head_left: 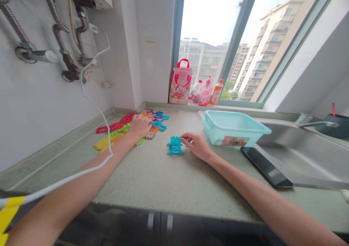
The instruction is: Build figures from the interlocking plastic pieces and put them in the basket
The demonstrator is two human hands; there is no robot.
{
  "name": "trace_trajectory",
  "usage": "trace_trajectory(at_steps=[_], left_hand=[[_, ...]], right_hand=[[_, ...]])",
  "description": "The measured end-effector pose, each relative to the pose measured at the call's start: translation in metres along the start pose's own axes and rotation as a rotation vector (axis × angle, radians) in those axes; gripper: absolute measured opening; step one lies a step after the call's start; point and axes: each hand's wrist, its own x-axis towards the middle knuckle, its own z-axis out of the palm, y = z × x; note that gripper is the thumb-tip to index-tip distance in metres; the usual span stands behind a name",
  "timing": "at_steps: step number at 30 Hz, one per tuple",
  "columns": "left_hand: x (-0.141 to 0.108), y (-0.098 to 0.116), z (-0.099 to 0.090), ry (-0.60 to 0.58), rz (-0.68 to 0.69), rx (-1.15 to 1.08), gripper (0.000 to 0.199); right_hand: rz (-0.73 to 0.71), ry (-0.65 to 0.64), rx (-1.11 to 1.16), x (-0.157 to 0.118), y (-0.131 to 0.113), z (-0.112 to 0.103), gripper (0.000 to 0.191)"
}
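Near the middle of the counter (147, 182) sits a small cluster of blue pieces (175, 142) with notched edges. It lies at nine o'clock from the right hand (196, 145), which is much the nearer of the two, and at about four o'clock from the left hand (141, 126). The cluster has no clear long axis, though its near edge runs from nine to three o'clock. The right thumb and forefinger are close together, meeting its two o'clock corner; whether they truly grip it, I cannot tell. The left hand rests, fingers bent and partly spread, on the heap of coloured pieces (118, 124); whether it has hold of one is hidden. Between two and three o'clock from the right hand, well apart from the cluster, stands a pale turquoise tub (211, 132).
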Motion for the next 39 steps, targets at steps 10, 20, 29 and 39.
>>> trace_trajectory(at_steps=[10, 20, 29, 39], left_hand=[[0.001, 0.001, 0.003, -0.007, -0.025, -0.024, 0.033], [0.0, -0.001, 0.004, 0.001, -0.01, -0.067, 0.032], [0.002, -0.001, 0.0, 0.102, -0.005, -0.078, 0.025], [0.001, 0.001, -0.018, 0.307, 0.047, -0.167, 0.029]], right_hand=[[0.052, -0.056, 0.012, -0.001, 0.001, 0.001, 0.021], [0.095, -0.057, 0.071, -0.001, -0.001, 0.001, 0.023], [0.103, -0.073, 0.091, 0.0, 0.0, 0.002, 0.023], [0.118, -0.044, 0.141, -0.002, 0.0, 0.001, 0.038]])
